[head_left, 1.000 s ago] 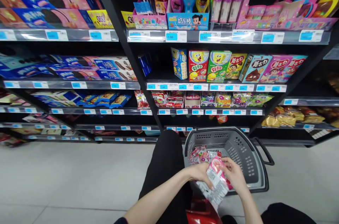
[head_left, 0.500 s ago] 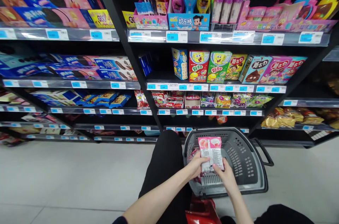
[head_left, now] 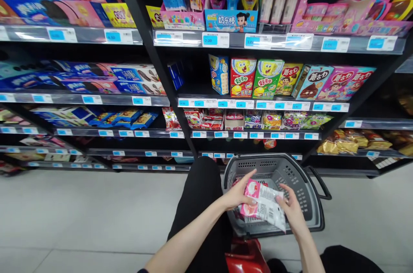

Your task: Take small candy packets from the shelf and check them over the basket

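Observation:
A pink-and-white candy packet [head_left: 266, 206] lies turned sideways between my hands, its printed white back facing up. My left hand [head_left: 238, 193] grips the pink end, thumb across the front and index finger stretched along the top edge. At the white end, my right hand [head_left: 293, 209] pinches the packet's edge with the thumb on its face. Both hands are over the grey shopping basket [head_left: 290, 165]. Beneath the packet, other pink-red packets in the basket show only in part.
Store shelves [head_left: 245, 41] full of boxed sweets and snacks stand in front. The basket's black handle [head_left: 319, 182] sticks out to the right. My black-trousered knee [head_left: 201, 191] is left of the basket, and a red object [head_left: 245, 256] sits below it.
The packet has turned from upright to sideways, its pink end now at the left hand. My right hand has moved right along with the white end. The view has shifted slightly.

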Available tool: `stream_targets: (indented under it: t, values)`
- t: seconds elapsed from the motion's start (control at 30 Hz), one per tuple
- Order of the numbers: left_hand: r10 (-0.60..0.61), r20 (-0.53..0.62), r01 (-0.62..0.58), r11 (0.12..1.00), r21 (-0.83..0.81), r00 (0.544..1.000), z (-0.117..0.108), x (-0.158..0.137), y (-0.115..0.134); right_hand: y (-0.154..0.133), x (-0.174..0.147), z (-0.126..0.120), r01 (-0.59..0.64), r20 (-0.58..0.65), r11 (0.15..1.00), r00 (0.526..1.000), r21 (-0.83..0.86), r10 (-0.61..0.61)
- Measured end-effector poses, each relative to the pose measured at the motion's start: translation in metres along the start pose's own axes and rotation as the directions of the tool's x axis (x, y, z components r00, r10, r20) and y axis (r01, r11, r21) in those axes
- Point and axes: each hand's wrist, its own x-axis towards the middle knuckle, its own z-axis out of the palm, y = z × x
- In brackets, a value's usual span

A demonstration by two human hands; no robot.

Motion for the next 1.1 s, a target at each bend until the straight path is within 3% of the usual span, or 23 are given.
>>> stream_targets:
  t: [0.17, 0.33, 0.47, 0.67, 0.87, 1.0, 1.1]
  values:
    - [0.006, -0.061, 0.008, 0.976, 0.220, 0.998, -0.003, 0.005, -0.009, -0.019, -0.012, 0.000, 0.010, 0.097, 0.995, 0.995, 0.096, -0.019]
    - [0.025, -0.115, 0.000, 0.978, 0.210, 0.993, -0.006, 0.008, -0.016, -0.024, -0.017, -0.009, 0.010, 0.127, 0.988, 0.991, 0.154, -0.029]
    - [0.077, -0.223, -0.018, 0.967, 0.254, 0.972, -0.005, 0.013, -0.022, -0.012, -0.011, -0.014, 0.021, 0.026, 0.999, 0.999, 0.045, -0.022]
    - [0.153, -0.349, -0.005, 0.920, 0.393, 0.925, -0.003, 0.013, -0.020, -0.002, -0.004, -0.005, 0.191, -0.187, 0.960, 0.955, -0.203, -0.229]
    - [0.234, -0.395, -0.008, 0.868, 0.496, 0.888, -0.002, 0.015, -0.017, -0.004, -0.002, 0.004, 0.185, -0.158, 0.917, 0.954, -0.354, -0.253]
    - [0.222, -0.410, -0.008, 0.887, 0.461, 0.885, -0.004, 0.018, -0.019, 0.000, 0.001, 0.004, 0.150, -0.159, 0.920, 0.963, -0.363, -0.220]
    - [0.170, -0.415, -0.040, 0.952, 0.304, 0.894, -0.007, 0.017, -0.022, -0.002, 0.002, 0.007, 0.158, -0.148, 0.953, 0.968, -0.258, -0.200]
